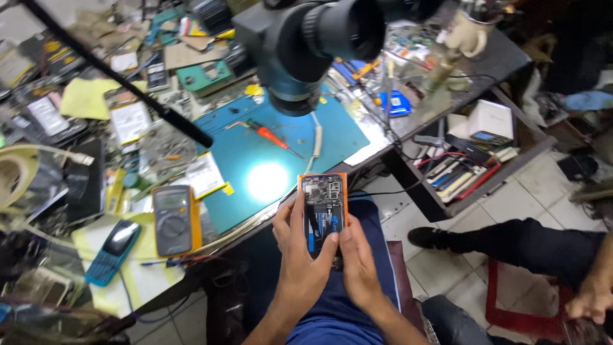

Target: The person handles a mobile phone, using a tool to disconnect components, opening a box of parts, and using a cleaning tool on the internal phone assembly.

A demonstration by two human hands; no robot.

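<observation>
Left hand [299, 252]: fingers curled round the left edge of an opened phone [323, 211], thumb up along that side, fingertips pressed to its lower face. Right hand [359, 265]: fingers close together, thumb laid on the phone's bottom right corner. The phone's lower end is covered by both hands. Phone held over the lap, just off the near edge of the bench, back cover off, circuit board and dark battery showing inside an orange frame.

Hard to make out: the small parts inside the phone are blurred; the tip of the right thumb possibly presses a part, cannot tell. The microscope [313, 45] fills the top centre out of focus and hides the bench behind it. A black rod [121, 80] crosses the upper left.

Surface: blue mat [281, 147] on a crowded bench, a bright spot of light on it. A red-handled screwdriver [268, 135] lies on the mat. Left of the mat a yellow meter [174, 219], and beyond it a blue keypad phone [113, 251]. Floor is pale tile.

Containers: a cup [469, 32] at the far right of the bench, contents unclear. Low shelf [476, 169] at the right holds cables, flat tools and a white box.

Another person's leg [511, 243] and hand [590, 300] sit at the right, well apart.
</observation>
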